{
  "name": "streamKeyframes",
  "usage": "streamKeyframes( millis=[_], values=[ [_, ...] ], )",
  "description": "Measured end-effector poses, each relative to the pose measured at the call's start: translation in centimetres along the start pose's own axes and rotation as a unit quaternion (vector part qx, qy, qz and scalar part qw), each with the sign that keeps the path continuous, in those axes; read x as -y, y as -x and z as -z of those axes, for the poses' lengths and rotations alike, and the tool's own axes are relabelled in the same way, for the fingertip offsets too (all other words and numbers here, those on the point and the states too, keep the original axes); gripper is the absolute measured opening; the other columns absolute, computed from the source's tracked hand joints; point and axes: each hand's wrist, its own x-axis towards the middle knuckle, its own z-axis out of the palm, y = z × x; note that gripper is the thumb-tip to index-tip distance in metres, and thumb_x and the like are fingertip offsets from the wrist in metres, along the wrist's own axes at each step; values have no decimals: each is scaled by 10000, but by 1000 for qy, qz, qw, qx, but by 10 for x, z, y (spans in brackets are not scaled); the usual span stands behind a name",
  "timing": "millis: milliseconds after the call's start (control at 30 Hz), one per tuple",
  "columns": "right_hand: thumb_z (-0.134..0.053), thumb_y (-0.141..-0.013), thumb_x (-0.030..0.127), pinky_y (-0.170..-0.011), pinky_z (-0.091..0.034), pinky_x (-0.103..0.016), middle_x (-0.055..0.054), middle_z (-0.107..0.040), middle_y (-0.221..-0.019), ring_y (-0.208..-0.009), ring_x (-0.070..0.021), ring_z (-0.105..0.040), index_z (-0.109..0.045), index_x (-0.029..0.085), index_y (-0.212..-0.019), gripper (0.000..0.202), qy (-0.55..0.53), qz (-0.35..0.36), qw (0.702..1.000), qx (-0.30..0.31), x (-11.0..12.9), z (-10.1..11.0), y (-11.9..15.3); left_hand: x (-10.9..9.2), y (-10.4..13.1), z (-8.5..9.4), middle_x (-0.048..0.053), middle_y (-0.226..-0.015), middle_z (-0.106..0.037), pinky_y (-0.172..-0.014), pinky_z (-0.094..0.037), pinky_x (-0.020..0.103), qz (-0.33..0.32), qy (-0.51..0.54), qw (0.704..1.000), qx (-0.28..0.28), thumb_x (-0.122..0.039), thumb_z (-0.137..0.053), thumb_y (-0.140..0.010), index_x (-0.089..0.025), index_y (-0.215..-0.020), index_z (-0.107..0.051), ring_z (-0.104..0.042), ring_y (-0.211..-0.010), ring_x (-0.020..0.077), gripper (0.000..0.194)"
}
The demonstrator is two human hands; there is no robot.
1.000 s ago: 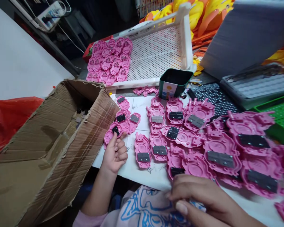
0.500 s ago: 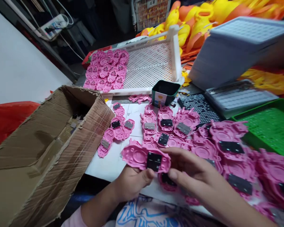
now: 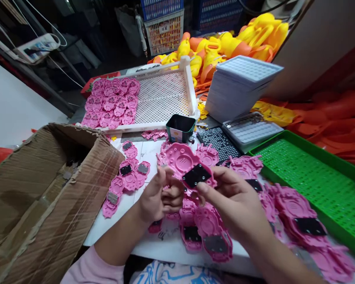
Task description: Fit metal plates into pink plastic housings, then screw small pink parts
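Note:
A pink plastic shell [image 3: 182, 159] with a black plate screwed on its lower end is raised above the table. My right hand [image 3: 235, 197] grips that end, thumb at the plate's lower edge. Beside the shell's left lower edge is my left hand [image 3: 162, 193], its fingers curled; whether anything is between them is hidden. More pink shells with black or grey plates lie under and around the hands, such as a grey-plated one [image 3: 214, 232] near the front edge. A smaller group of shells [image 3: 131, 175] lies to the left on white paper.
An open cardboard box [image 3: 77, 193] stands at the left. Behind are a white perforated tray [image 3: 162, 94] holding pink parts and a small dark green container [image 3: 180, 128]. At the right are a green tray [image 3: 319, 185], a black grid and stacked white trays [image 3: 239, 88].
The held shell has been raised and tilted, and is now in my right hand's grip. My left hand has moved off its black-plate end and curled its fingers. The camera view has shifted right.

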Motion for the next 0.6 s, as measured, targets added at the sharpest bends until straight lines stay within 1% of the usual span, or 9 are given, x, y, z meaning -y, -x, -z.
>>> streamKeyframes(
  millis=[100, 167, 200, 267, 333, 400, 433, 500, 600],
  values=[
    [-680, -770, 328, -491, -463, -215, 11, -623, -659, -549, -99, -560, -612, 210, -812, 142, 140, 45, 989, 18, -12, -1, -1, -1, -5, 12, -88, -391, -189, -287, -86, 156, 115, 41, 991, 50, -732, -505, -746, -186, -459, -270, -132, -310, 23, 660],
    [-646, -806, 325, -474, -449, -220, 15, -598, -641, -531, -101, -537, -600, 203, -848, 137, 232, 82, 968, 35, -19, 3, -1, -1, -7, 20, -74, -355, -193, -283, -80, 153, 154, 49, 986, 38, -691, -457, -808, -182, -414, -248, -152, -280, 19, 676],
    [-639, -815, 322, -476, -452, -228, 9, -599, -662, -538, -105, -534, -594, 196, -900, 158, 271, 119, 955, 30, -21, 6, -2, -1, -7, 22, -68, -344, -197, -284, -97, 149, 162, 53, 985, 20, -663, -434, -838, -176, -397, -259, -176, -272, 22, 679],
    [-645, -818, 291, -555, -491, -265, -37, -617, -787, -641, -132, -566, -566, 169, -1037, 263, 344, 234, 909, -13, -21, 10, -2, 1, -7, 23, -46, -334, -245, -298, -188, 146, 151, 60, 987, -14, -618, -405, -878, -164, -380, -321, -279, -278, 44, 679],
    [-665, -803, 229, -698, -506, -319, -87, -595, -921, -805, -171, -573, -550, 141, -1093, 324, 408, 350, 842, -48, -18, 12, -2, 3, -7, 20, -7, -364, -371, -365, -343, 167, 130, 67, 988, -47, -600, -388, -895, -145, -404, -444, -438, -345, 81, 672],
    [-676, -788, 175, -817, -478, -364, -107, -562, -996, -929, -205, -543, -578, 141, -1051, 283, 448, 407, 795, -29, -14, 11, -1, 7, -8, 15, 39, -469, -521, -501, -465, 195, 116, 83, 985, -98, -584, -388, -906, -111, -487, -568, -562, -471, 110, 657],
    [-676, -783, 154, -856, -460, -380, -108, -553, -1019, -968, -219, -526, -595, 147, -1025, 254, 458, 419, 784, -8, -14, 10, 0, 9, -8, 12, 52, -520, -565, -555, -487, 196, 112, 96, 981, -126, -573, -396, -910, -91, -545, -614, -586, -514, 109, 643],
    [-658, -790, 137, -908, -427, -407, -110, -554, -1079, -1029, -245, -496, -625, 162, -993, 207, 468, 426, 774, 32, -15, 7, 3, 14, -8, 7, 55, -582, -606, -577, -484, 175, 111, 125, 972, -168, -548, -411, -917, -68, -648, -657, -588, -532, 91, 603],
    [-622, -821, 172, -944, -392, -433, -107, -582, -1152, -1097, -275, -464, -649, 175, -1004, 185, 482, 414, 769, 66, -23, 1, 8, 20, -7, 4, 34, -584, -607, -521, -456, 153, 109, 169, 963, -179, -513, -433, -922, -82, -696, -654, -569, -501, 76, 534]
  ],
)
